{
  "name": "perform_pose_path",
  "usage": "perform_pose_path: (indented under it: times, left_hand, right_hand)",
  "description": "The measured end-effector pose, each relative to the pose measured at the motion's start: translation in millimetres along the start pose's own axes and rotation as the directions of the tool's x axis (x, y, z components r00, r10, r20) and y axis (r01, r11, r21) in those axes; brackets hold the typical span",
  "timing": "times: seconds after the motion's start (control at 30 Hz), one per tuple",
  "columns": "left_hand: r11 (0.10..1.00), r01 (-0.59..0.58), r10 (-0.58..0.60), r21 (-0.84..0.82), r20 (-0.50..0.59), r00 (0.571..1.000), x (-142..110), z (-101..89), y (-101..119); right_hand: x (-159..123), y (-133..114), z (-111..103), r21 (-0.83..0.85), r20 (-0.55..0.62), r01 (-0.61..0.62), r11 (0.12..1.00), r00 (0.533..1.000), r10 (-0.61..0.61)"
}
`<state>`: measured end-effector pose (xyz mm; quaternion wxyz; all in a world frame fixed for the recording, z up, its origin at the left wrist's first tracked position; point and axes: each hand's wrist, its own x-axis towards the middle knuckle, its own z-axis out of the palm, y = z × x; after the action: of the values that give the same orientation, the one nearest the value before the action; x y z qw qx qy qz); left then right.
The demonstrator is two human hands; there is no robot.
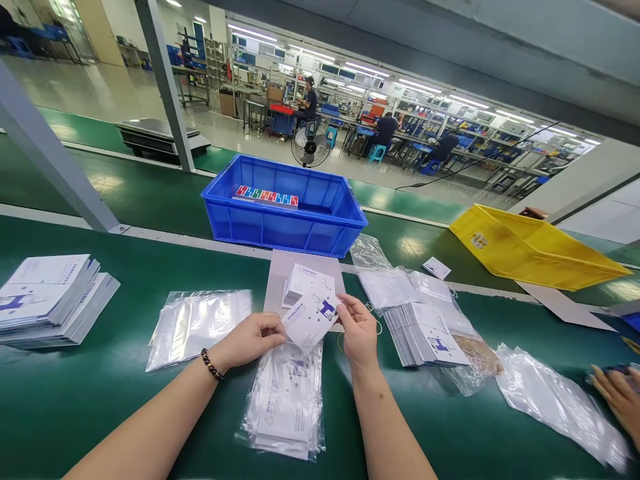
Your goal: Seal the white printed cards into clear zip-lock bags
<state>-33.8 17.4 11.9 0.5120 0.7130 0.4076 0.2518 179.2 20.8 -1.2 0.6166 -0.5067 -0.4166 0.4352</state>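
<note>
**Printed card point(307, 323) up, two-hand pinch**

Step looks like single-card handling: it's between both hands, over the far end of the bagged cards point(285, 417). Left hand point(257, 340) pinches its left edge, fingers curled; right hand point(361, 330) pinches its right corner, fingers loosely bent. Next move probably calls for hands travelling together, no bending.

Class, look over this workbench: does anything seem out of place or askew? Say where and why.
One small card looks stray: it lies alone beyond the plastic bags. The right-hand stack leans over in a fan, whereas the left-hand stack lies flatter. I see no spill.
</note>
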Motion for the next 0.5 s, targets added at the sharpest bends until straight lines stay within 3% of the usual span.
perform_pose_path:
  times: [0.13, 0.23, 0.3, 0.33, 0.4, 0.5]
  left_hand:
    - [0.995, -0.016, 0.010, -0.095, -0.058, 0.998, 1, 4.4, -2]
    - [0.982, -0.039, 0.011, -0.187, -0.153, 0.988, 2, 10.8, -2]
    - [0.964, -0.040, -0.011, -0.263, -0.191, 0.982, 2, 14.2, -2]
    - [0.952, -0.026, -0.034, -0.305, -0.189, 0.981, 3, 15.4, -3]
    - [0.919, 0.032, -0.107, -0.393, -0.169, 0.980, 4, 16.6, -4]
    - [0.869, 0.129, -0.217, -0.478, -0.133, 0.967, 5, 16.9, -5]
  right_hand:
    - [-4, -6, 1, -0.156, 0.257, -0.041, 0.987, 0.963, 0.081]
    - [-7, -10, 3, -0.280, 0.556, 0.037, 0.959, 0.821, 0.131]
    - [-9, -11, 5, -0.319, 0.667, 0.053, 0.946, 0.722, 0.184]
    - [-10, -11, 5, -0.329, 0.684, 0.041, 0.943, 0.699, 0.208]
    - [-11, -11, 6, -0.333, 0.674, 0.018, 0.943, 0.704, 0.225]
    - [-13, -11, 7, -0.312, 0.615, -0.003, 0.950, 0.762, 0.205]
